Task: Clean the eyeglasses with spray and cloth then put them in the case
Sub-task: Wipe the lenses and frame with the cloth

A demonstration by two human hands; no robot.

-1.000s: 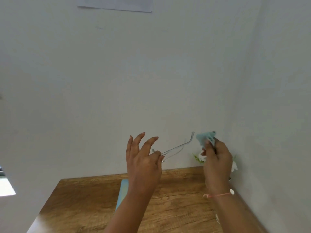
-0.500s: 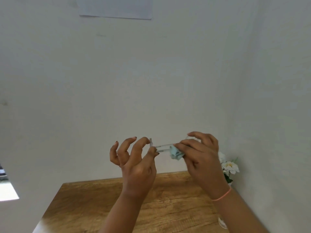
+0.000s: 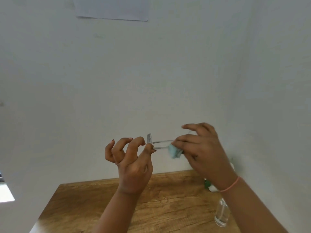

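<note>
Above wooden surface [image 3: 168, 207], my left hand [image 3: 133, 165] pinches thin clear-framed eyeglasses [image 3: 161, 142]; my right hand [image 3: 202, 148] grips crumpled pale-blue cloth [image 3: 175, 151] against them.

Eyeglasses [image 3: 158, 144] above table [image 3: 104, 204], between left hand [image 3: 133, 165] and right hand [image 3: 202, 152]; spray bottle [image 3: 221, 214] on table, right.

Pale walls [image 3: 151, 81] rise behind a wooden table [image 3: 168, 207]; a paper sheet [image 3: 112, 7] hangs high above it, with a bright window patch [image 3: 5, 193] to its left.

Thin clear-framed eyeglasses [image 3: 159, 144], crumpled pale-blue cloth [image 3: 175, 151]
The eyeglasses are hanging level between left hand [image 3: 133, 163] and right hand [image 3: 202, 148], the cloth bunching against their right-hand end.
</note>
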